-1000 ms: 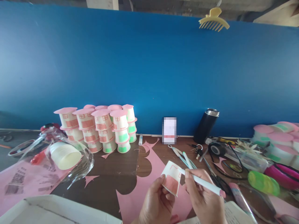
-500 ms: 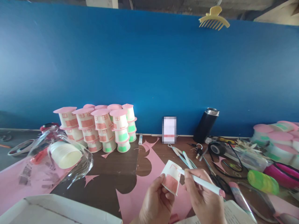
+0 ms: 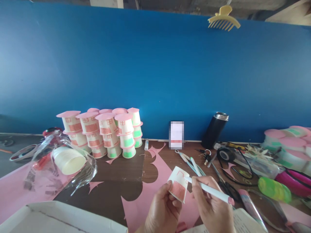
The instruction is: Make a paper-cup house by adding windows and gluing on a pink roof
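Observation:
My left hand (image 3: 162, 209) grips a small white paper cup (image 3: 178, 185) with a red door and window lines drawn on it, held upside down and tilted. My right hand (image 3: 211, 207) pinches a white marker pen (image 3: 210, 191) with a pink end; its tip touches the cup's upper right side. Both hands hover low over a pink paper sheet (image 3: 150, 189) with round cut-outs, on a dark wooden table (image 3: 116, 181).
Decorated cups with pink lids are stacked at the back left (image 3: 107, 132). A plastic bag of plain cups (image 3: 65, 160) lies left, a white box (image 3: 60, 218) at the front left. A black flask (image 3: 214, 130), scissors, keys, tape and pens clutter the right; more lidded cups (image 3: 289, 142) stand far right.
The pen tip has shifted very slightly on the cup. Both hands stay in the same place.

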